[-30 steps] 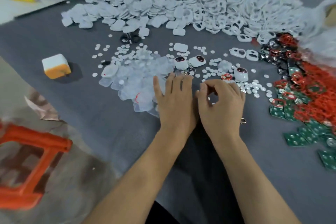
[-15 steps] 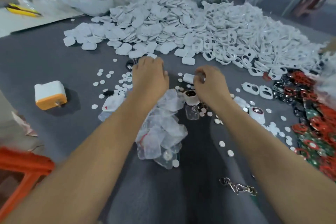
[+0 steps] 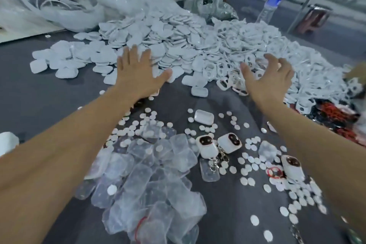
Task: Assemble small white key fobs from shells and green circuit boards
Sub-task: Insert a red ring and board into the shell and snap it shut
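My left hand is stretched out flat, fingers spread, at the near edge of a big heap of solid white shell backs. My right hand is open with loosely bent fingers over the heap of white shell fronts with cut-out holes. Neither hand holds anything. Three assembled white fobs with dark buttons and key clips lie on the grey cloth near me. Small white round discs are scattered about. The red-and-green circuit boards lie at the right edge, mostly out of frame.
A pile of clear plastic sleeves lies between my forearms. Plastic bags and a cardboard box stand behind the heaps. A water bottle stands at the back right. A single white shell lies open-side up on the cloth.
Both hands have moved away from me, from the loose parts near the sleeves out to the shell heaps, and their fingers have spread open. The camera has tilted up and forward.
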Motion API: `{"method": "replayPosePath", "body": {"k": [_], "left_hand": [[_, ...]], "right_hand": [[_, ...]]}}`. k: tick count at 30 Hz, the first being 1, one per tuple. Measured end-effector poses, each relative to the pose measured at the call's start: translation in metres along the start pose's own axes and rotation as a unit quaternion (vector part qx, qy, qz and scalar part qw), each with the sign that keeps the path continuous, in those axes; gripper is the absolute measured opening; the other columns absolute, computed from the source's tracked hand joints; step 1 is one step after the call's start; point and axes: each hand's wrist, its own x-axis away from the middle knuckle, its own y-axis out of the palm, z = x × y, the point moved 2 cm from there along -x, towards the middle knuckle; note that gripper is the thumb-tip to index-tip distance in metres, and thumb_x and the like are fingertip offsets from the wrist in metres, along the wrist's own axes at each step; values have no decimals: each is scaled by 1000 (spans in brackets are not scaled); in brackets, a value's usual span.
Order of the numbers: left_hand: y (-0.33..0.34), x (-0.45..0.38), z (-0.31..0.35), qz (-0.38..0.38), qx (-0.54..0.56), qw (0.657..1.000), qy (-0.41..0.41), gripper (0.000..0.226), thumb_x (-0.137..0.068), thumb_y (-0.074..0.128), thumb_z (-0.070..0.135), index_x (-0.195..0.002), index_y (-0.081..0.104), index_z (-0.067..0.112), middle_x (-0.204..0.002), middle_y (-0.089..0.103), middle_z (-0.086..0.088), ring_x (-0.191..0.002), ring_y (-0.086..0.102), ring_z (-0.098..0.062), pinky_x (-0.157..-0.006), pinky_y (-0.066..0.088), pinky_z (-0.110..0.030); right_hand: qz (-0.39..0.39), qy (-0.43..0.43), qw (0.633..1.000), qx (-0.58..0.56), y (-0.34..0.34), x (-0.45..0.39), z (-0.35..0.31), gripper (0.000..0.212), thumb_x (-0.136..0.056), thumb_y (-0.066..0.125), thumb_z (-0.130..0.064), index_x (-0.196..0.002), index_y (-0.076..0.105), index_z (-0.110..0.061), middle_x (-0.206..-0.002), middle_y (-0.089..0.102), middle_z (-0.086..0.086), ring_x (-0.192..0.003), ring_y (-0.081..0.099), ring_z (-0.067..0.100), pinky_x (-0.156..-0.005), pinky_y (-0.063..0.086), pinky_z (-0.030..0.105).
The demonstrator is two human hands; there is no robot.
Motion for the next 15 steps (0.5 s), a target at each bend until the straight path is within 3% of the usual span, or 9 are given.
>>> {"method": "replayPosePath", "body": {"k": [4, 7, 11, 15], "left_hand": [[-6, -55, -17, -77, -19, 996, -28, 127, -65, 36, 104, -165, -2, 35, -172, -16, -10, -157, -21, -34, -125, -12, -59], [-1, -85, -15, -89, 18, 995, -47, 136, -55, 32, 111, -163, -6, 38, -173, -9, -14, -159, -11, -38, -123, -5, -66], [8, -109, -8, -82, 40, 995, -46, 135, -50, 29, 114, -162, -1, 45, -171, 12, -18, -156, 14, -45, -122, 18, -68], [9, -111, -7, -71, 63, 995, -7, 125, -54, 35, 112, -159, 24, 45, -166, 31, -16, -154, 23, -44, -123, 23, -63]], "right_hand": [[-59, 8, 998, 27, 3, -39, 17, 98, -80, 46, -92, -159, 27, -38, -171, 7, 16, -158, -2, 41, -125, 6, 60], [-92, 26, 995, 6, 21, -53, 12, 103, -75, 41, -98, -160, 22, -43, -173, 1, 14, -158, -7, 41, -125, 4, 62], [-132, 54, 990, 0, 44, -63, 1, 103, -73, 36, -101, -160, 22, -47, -173, -1, 15, -157, -9, 44, -120, 4, 71], [-173, 63, 983, 21, 51, -68, -6, 104, -65, 36, -104, -153, 36, -49, -173, -2, 12, -157, -11, 44, -118, 7, 74]]}}
